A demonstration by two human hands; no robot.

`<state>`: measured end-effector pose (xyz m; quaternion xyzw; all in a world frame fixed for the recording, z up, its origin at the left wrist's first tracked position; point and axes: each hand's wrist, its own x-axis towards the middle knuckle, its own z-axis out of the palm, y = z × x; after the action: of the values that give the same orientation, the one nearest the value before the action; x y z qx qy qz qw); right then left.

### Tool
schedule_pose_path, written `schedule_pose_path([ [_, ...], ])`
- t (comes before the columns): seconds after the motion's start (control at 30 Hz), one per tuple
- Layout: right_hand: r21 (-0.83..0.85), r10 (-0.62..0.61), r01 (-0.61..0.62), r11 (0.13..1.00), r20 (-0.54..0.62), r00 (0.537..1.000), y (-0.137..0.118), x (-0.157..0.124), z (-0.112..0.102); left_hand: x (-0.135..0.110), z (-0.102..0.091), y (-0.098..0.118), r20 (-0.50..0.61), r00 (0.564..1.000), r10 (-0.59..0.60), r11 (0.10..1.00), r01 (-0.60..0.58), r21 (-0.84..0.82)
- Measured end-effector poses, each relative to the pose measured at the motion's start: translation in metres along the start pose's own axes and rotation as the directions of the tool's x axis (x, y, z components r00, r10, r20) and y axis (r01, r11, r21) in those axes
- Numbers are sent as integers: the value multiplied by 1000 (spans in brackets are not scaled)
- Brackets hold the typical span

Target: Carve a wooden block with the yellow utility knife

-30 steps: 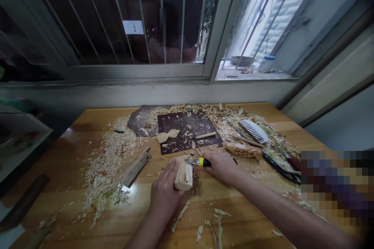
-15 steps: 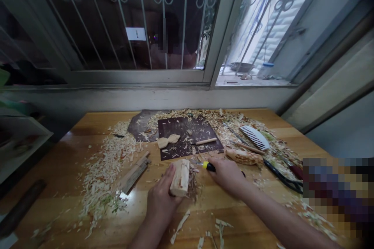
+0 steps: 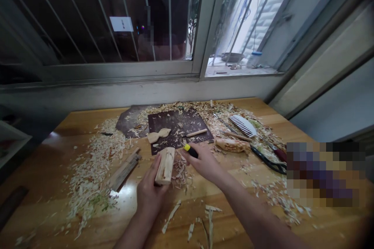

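My left hand (image 3: pixel 150 190) is closed around a pale block of wood (image 3: pixel 165 165), holding it upright on the wooden table (image 3: pixel 58 151). Just to its right, my right hand (image 3: pixel 204 162) grips a carving knife with a yellow and black handle (image 3: pixel 190 149); its blade points toward the block and is hard to make out. A small heap of shavings (image 3: pixel 180 172) lies between the two hands.
A dark cutting mat (image 3: pixel 178 122) behind the block carries a carved bow-shaped piece (image 3: pixel 158 135) and a small stick (image 3: pixel 195 133). A white comb (image 3: pixel 242 124), a carved wooden piece (image 3: pixel 232 145) and black-handled pliers (image 3: pixel 267 160) lie right. Wood strips (image 3: pixel 124 169) and thick shavings (image 3: pixel 93 167) lie left.
The block has been stood more upright and turned. My right hand has drawn the knife back from the block's top. The camera view has shifted to the right.
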<state>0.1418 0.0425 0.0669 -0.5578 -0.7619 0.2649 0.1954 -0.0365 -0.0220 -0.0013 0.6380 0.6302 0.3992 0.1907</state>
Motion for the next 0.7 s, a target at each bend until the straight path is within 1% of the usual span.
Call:
schedule_pose_path([
  [0.07, 204, -20, 14, 979, 24, 1000, -8, 1, 6, 0, 2, 1, 11, 997, 78, 997, -78, 6],
  [0.13, 315, -3, -8, 949, 33, 999, -11, 3, 12, -1, 4, 5, 34, 994, 100, 995, -100, -13],
  [0.2, 358, 29, -42, 933, 43, 999, -10, 5, 17, -2, 4, 10, 86, 995, 43, 996, -37, -78],
  [0.23, 362, 41, -55, 930, 45, 998, -9, 6, 19, -2, 4, 13, 137, 991, 8, 992, 9, -126],
  [0.33, 383, 27, -53, 922, 73, 997, -5, 7, 23, -2, 1, 23, 296, 952, -82, 939, 173, -296],
  [0.4, 412, 11, -48, 910, 92, 996, -6, 6, 23, -1, -2, 29, 318, 939, -130, 857, 268, -440],
  [0.43, 423, -1, -39, 905, 94, 996, -7, 6, 23, 0, -4, 31, 323, 935, -148, 797, 306, -520],
  [0.5, 418, -33, -5, 908, 86, 996, -12, 4, 21, 2, -7, 33, 359, 920, -156, 648, 369, -666],
  [0.57, 403, -74, 33, 915, 85, 994, -16, 1, 19, 4, -10, 34, 424, 896, -128, 510, 427, -747],
  [0.6, 401, -92, 48, 915, 92, 991, -19, 0, 19, 5, -11, 33, 444, 888, -124, 475, 445, -759],
  [0.63, 403, -104, 55, 913, 101, 989, -20, -2, 20, 6, -13, 33, 446, 884, -137, 479, 454, -752],
  [0.67, 407, -111, 57, 912, 110, 988, -21, -3, 21, 7, -14, 32, 429, 887, -171, 523, 450, -724],
  [0.7, 410, -116, 57, 910, 120, 986, -23, -5, 23, 7, -15, 31, 390, 896, -213, 601, 435, -670],
])
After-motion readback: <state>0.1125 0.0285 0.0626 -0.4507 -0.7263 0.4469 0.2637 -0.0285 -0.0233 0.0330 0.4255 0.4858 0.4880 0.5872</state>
